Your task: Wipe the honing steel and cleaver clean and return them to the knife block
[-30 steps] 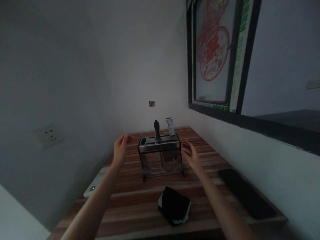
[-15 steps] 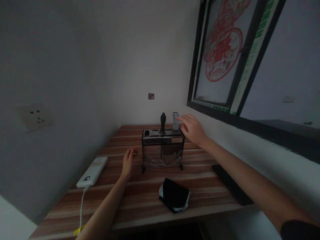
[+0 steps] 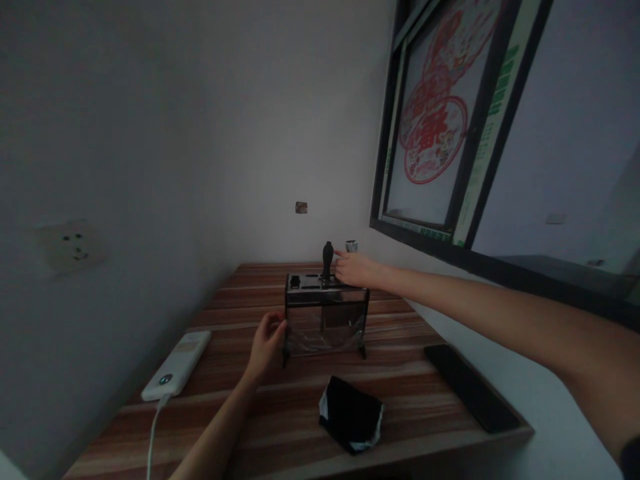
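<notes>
Head view shows the left hand (image 3: pixel 266 343) at the left end of a clear-sided, black-framed rectangular stand (image 3: pixel 306 299) on a reddish-brown striped wooden table (image 3: pixel 270 427), thumb and fingers parted, fingertips at the frame's edge. The right hand (image 3: pixel 359 269) is above the stand's top, index fingertip at a black, bulbous upright handle (image 3: pixel 327 255); whether it grips, I cannot tell. Behind that hand shows a crinkled silver-grey handle (image 3: pixel 352 246). One crumpled black-and-white bundle (image 3: pixel 350 410) lies nearer the camera
</notes>
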A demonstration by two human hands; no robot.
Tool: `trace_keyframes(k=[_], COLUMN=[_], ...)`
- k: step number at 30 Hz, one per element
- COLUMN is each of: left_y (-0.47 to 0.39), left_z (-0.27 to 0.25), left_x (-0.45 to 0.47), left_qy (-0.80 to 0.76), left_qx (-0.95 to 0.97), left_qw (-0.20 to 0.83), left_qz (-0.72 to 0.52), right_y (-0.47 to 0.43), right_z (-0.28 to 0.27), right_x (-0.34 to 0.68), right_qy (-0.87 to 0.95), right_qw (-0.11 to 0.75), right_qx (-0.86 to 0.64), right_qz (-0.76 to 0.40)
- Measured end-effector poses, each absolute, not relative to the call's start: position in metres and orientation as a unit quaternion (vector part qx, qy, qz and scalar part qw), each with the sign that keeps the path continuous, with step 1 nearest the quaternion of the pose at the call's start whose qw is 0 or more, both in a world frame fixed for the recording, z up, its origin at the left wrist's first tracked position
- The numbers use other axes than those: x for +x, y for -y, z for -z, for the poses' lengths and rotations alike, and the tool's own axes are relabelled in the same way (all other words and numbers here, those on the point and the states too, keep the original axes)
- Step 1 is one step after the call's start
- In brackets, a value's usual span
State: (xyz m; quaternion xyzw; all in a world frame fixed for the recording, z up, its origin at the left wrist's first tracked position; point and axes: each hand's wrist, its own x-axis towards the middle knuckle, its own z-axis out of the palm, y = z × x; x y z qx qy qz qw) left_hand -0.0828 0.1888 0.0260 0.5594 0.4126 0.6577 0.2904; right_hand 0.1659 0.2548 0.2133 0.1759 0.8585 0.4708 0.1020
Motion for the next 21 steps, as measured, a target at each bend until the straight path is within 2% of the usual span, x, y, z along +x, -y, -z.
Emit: trace_keyframes(k=[7,21], left_y=[-0.189,-0.193], left_z=[-0.028,-0.024], left_x=[-0.079,-0.081], left_qy=[-0.416,-0.410], left_qx=[0.557,0.560], left_qw=[0.291,0.287], left_qz=[-0.658,-0.660], right_y=[-0.268,-0.277], right_z=[-0.212,-0.213], right_x=[0.164,0.172], right_qy=[-0.845,-0.859], right_qw=[0.109,0.110], right_qx=[0.218,0.184], right_qz=[-0.476,-0.464])
